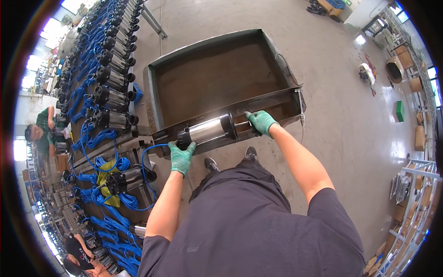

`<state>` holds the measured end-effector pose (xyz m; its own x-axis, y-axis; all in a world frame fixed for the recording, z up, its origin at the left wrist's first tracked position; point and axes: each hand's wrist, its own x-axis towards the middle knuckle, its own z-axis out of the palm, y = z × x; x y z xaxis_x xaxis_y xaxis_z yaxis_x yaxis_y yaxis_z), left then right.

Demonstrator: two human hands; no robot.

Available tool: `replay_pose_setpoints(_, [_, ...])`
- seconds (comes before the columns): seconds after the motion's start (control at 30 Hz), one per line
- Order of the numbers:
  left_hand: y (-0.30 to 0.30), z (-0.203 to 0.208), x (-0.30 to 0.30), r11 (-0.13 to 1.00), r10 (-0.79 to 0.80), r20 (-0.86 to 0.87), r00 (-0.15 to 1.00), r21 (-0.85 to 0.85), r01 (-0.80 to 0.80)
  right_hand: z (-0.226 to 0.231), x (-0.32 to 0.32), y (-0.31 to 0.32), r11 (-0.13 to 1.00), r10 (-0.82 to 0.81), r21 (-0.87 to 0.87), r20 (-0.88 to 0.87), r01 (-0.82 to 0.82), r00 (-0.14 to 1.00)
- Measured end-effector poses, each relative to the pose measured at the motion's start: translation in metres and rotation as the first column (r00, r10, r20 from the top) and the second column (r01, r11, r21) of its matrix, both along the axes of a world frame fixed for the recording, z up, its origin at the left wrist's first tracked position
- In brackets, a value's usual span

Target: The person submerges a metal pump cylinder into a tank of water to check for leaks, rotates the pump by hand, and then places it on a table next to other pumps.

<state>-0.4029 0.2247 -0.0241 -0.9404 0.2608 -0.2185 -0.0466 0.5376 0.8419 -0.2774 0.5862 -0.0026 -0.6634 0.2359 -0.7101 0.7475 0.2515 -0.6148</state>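
A steel-bodied pump (210, 129) with black end parts lies nearly level across the front trough of a metal water tank (154, 99). My left hand (181, 159), in a green glove, grips its black left end from the near side, thumb and fingers apart around it. From that end a blue cable (156, 146) runs off to the left. My right hand (262, 121), also green-gloved, is closed around a thin metal rod (242, 123) that sticks out of the pump's right end. A dark part shows below the right fingers; its kind is unclear.
Left of the tank, a long bench holds a row of similar pumps (110, 98) and coiled blue cables (101, 136). A thin hose with a metal fitting (302, 117) hangs at the tank's right corner. Two people work far left. A green box (400, 111) lies on the right floor.
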Motion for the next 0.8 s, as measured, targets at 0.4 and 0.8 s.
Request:
replay_pose_setpoints(0.4, [0.004, 0.009, 0.003, 1.000, 0.026, 0.022, 0.999, -0.016, -0.025, -0.023, 0.021, 0.000, 0.999, 0.009, 0.041, -0.451, 0.011, 0.893])
replay_pose_setpoints(0.8, [-0.001, 0.005, 0.002, 0.999, 0.026, 0.032, 0.999, -0.035, -0.025, -0.001, 0.030, -0.005, 0.857, 0.404, 0.505, -0.530, -0.105, 0.745])
